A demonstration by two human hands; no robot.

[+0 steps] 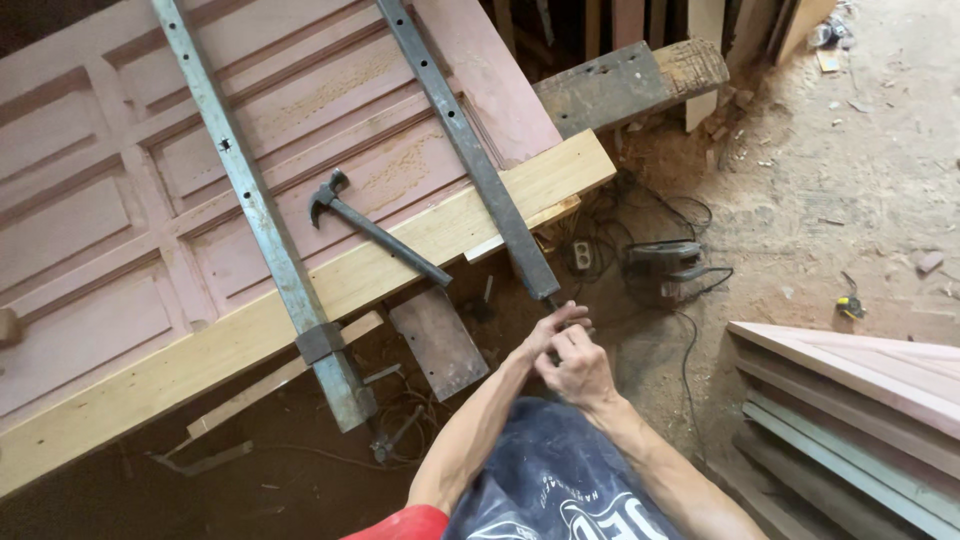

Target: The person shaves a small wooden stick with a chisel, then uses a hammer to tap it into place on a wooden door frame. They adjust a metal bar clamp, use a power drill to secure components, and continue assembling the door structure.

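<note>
Clamp handle [553,298] in both hands; hammer [372,226] nearby

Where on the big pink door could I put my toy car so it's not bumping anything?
The bare panels on the door left of the lighter bar clamp are free. The strip between that clamp and the darker bar clamp is crowded by the hammer. Both hands work at the darker clamp's end, above tangled cables.

Bare forearms, a red sleeve edge, dark blue printed cloth with white lettering over the lap.
</note>
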